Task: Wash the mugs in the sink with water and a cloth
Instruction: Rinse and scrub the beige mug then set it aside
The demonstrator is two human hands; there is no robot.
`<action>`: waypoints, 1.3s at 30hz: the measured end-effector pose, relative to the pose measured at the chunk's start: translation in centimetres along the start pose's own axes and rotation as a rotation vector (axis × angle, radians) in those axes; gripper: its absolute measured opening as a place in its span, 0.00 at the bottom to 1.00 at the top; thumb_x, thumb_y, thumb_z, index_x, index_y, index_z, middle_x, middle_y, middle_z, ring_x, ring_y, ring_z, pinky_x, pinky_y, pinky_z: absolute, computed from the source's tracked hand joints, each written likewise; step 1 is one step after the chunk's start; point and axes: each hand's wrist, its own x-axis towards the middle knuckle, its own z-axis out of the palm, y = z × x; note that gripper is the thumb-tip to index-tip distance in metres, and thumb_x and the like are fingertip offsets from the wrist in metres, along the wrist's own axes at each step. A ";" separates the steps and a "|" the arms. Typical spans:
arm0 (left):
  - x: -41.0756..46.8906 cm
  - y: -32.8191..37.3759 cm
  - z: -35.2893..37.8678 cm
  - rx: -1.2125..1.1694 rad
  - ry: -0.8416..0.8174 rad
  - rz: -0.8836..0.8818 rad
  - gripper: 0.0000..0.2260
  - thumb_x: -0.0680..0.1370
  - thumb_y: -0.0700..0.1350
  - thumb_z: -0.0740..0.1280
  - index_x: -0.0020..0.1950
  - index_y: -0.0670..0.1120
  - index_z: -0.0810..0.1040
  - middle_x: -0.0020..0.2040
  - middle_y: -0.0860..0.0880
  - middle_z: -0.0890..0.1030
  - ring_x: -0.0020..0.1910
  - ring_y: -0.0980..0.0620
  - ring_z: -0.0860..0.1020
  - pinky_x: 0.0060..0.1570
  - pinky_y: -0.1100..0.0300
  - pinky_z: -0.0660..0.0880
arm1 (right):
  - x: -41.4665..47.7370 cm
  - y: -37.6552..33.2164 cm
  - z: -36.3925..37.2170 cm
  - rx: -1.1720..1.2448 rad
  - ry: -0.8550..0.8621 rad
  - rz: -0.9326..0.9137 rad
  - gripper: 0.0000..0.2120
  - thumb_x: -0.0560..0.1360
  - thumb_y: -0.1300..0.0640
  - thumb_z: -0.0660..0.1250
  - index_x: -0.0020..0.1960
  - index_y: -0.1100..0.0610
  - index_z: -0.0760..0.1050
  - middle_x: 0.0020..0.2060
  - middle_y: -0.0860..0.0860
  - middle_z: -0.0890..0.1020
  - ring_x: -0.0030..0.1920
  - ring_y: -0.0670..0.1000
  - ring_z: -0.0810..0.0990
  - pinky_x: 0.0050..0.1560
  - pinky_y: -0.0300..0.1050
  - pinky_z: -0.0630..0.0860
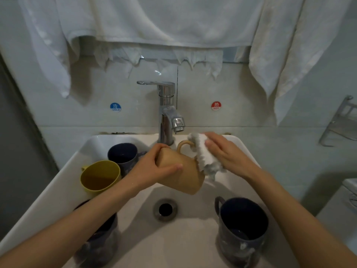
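Observation:
My left hand (154, 167) grips a tan mug (183, 176) tilted on its side over the white sink (63, 182), with its handle pointing up toward the tap. My right hand (226, 153) presses a white-grey cloth (202, 153) against the mug's rim end and handle. A yellow mug (100, 176) and a dark blue mug (123, 153) stand at the sink's left. Another dark mug (98, 235) lies partly hidden under my left forearm. A dark blue mug (241, 229) stands at the lower right of the basin.
A chrome tap (168, 113) stands at the back of the sink; I see no water running from it. The drain (165, 209) lies in the basin's middle. White towels (154, 22) hang above. A metal rack (340, 124) is fixed to the right wall.

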 end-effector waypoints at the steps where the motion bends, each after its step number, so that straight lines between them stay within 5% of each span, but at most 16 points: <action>1: 0.0 -0.2 0.0 -0.022 0.000 0.000 0.23 0.70 0.52 0.72 0.61 0.57 0.66 0.53 0.57 0.70 0.50 0.57 0.73 0.42 0.64 0.74 | 0.0 0.1 0.5 -0.053 -0.050 -0.008 0.22 0.79 0.41 0.54 0.66 0.54 0.67 0.57 0.47 0.72 0.58 0.47 0.69 0.58 0.37 0.66; 4: -0.3 -0.3 0.3 -0.046 -0.017 0.018 0.24 0.69 0.53 0.72 0.60 0.58 0.66 0.53 0.59 0.70 0.51 0.57 0.73 0.43 0.65 0.74 | 0.1 0.4 1.5 -0.185 -0.033 -0.107 0.34 0.70 0.31 0.54 0.68 0.51 0.64 0.60 0.42 0.66 0.61 0.42 0.64 0.59 0.32 0.62; 9: -0.9 0.2 0.4 -0.035 -0.025 0.074 0.28 0.62 0.60 0.69 0.59 0.60 0.65 0.54 0.61 0.68 0.52 0.58 0.73 0.44 0.65 0.75 | 0.1 -0.4 2.1 -0.081 0.031 -0.047 0.24 0.68 0.34 0.61 0.53 0.51 0.71 0.46 0.46 0.78 0.45 0.47 0.77 0.47 0.41 0.74; 15: -0.9 0.3 1.2 0.011 -0.069 -0.007 0.23 0.71 0.53 0.70 0.62 0.58 0.62 0.53 0.61 0.68 0.47 0.59 0.72 0.39 0.67 0.74 | 0.2 -0.8 2.3 -0.165 0.060 -0.013 0.17 0.72 0.37 0.63 0.47 0.51 0.70 0.42 0.50 0.79 0.44 0.51 0.77 0.47 0.44 0.71; 19: -1.0 0.8 0.4 -0.336 -0.172 -0.261 0.36 0.67 0.61 0.66 0.71 0.52 0.59 0.63 0.50 0.68 0.56 0.51 0.73 0.45 0.55 0.80 | 0.1 -1.6 1.8 -0.185 0.126 -0.046 0.18 0.72 0.38 0.63 0.47 0.52 0.68 0.41 0.49 0.76 0.43 0.51 0.76 0.49 0.44 0.72; 22: -1.1 1.0 0.1 -0.422 -0.156 -0.264 0.31 0.70 0.54 0.69 0.69 0.50 0.62 0.62 0.49 0.70 0.55 0.51 0.75 0.46 0.53 0.81 | -0.2 -1.6 1.3 -0.104 0.110 -0.106 0.21 0.71 0.33 0.59 0.47 0.52 0.70 0.40 0.47 0.77 0.42 0.50 0.76 0.47 0.43 0.73; 25: -0.7 0.9 -0.4 -0.258 -0.048 -0.164 0.30 0.70 0.47 0.73 0.65 0.52 0.61 0.59 0.50 0.69 0.55 0.49 0.75 0.48 0.53 0.80 | -0.4 -1.2 0.9 0.059 0.209 -0.106 0.10 0.79 0.46 0.57 0.48 0.51 0.71 0.38 0.41 0.76 0.40 0.42 0.76 0.48 0.39 0.76; 27: -0.8 0.9 -0.6 -0.099 -0.032 -0.083 0.32 0.69 0.46 0.75 0.63 0.55 0.58 0.56 0.53 0.67 0.54 0.52 0.74 0.49 0.56 0.79 | -0.3 -1.3 0.7 0.132 0.249 -0.043 0.13 0.78 0.44 0.54 0.54 0.51 0.69 0.40 0.42 0.77 0.39 0.37 0.77 0.41 0.29 0.74; 31: -1.0 1.0 -0.4 0.044 -0.045 0.035 0.35 0.67 0.45 0.76 0.63 0.56 0.56 0.59 0.52 0.65 0.51 0.57 0.71 0.41 0.67 0.73 | -0.2 -1.3 1.5 0.036 0.195 -0.026 0.18 0.75 0.36 0.56 0.58 0.46 0.67 0.46 0.47 0.78 0.46 0.45 0.78 0.47 0.44 0.78; 36: -1.4 0.7 0.5 0.038 -0.070 0.109 0.37 0.65 0.45 0.78 0.62 0.57 0.55 0.55 0.59 0.68 0.52 0.62 0.72 0.42 0.71 0.73 | -0.5 -3.9 4.3 -0.132 0.110 -0.341 0.22 0.73 0.41 0.58 0.62 0.51 0.74 0.56 0.44 0.75 0.58 0.44 0.68 0.59 0.30 0.60; 39: -1.4 0.7 0.3 0.072 -0.045 0.099 0.36 0.65 0.46 0.78 0.62 0.56 0.56 0.55 0.60 0.67 0.53 0.61 0.72 0.42 0.71 0.72 | -0.1 -3.0 4.5 -0.167 0.058 -0.268 0.22 0.75 0.41 0.57 0.65 0.50 0.72 0.61 0.48 0.75 0.62 0.47 0.67 0.60 0.34 0.60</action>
